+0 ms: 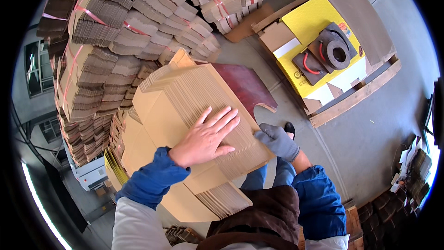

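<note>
Tall piles of flat brown cardboard (108, 41) tied with pink straps (92, 15) fill the upper left of the frame, and at the far left, beyond them, a window (38, 69) is set in a grey wall. At the upper right, a wooden pallet (356, 93) bears a yellow sheet (303, 16), a brown board (363, 21) and dark blocks with red handles, among them a ring-shaped piece (330, 58). Grey floor (342, 143) stretches across the right, with a dark heap (386, 213) at the lower right.

No legible txt from here; tiny print marks (297, 75) on yellow cardboard (303, 18), L of dark ring (329, 55), unreadable.
</note>
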The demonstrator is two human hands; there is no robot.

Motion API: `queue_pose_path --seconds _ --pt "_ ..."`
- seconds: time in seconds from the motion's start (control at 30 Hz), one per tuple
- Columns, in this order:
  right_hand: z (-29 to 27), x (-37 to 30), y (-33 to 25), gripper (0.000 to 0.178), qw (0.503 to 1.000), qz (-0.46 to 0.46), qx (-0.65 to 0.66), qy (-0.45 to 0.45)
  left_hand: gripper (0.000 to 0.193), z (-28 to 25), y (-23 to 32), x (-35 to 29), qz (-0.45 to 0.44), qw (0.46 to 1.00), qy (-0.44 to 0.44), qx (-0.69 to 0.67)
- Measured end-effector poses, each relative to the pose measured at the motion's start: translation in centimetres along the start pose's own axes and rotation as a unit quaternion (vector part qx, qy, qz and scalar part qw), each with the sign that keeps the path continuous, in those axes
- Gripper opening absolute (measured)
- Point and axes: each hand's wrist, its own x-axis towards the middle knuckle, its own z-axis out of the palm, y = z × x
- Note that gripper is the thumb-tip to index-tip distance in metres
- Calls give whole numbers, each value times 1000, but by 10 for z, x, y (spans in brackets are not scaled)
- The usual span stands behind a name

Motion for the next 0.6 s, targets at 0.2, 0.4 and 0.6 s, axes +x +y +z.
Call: queue_pose_path --seconds 0.2,0.4,0.6 --pt "0 2 -4 28 1000 7 11 6 80 -16 11 7 24 999 30 -6" --pt "-2 3 -3 28 999 -29 -37 -2 80 5 2 -12 0 1000 -13 11" --pt "5 1 -4 32 1000 -15 -21 -1 80 9 6 -16 -14 1000 -15 15"
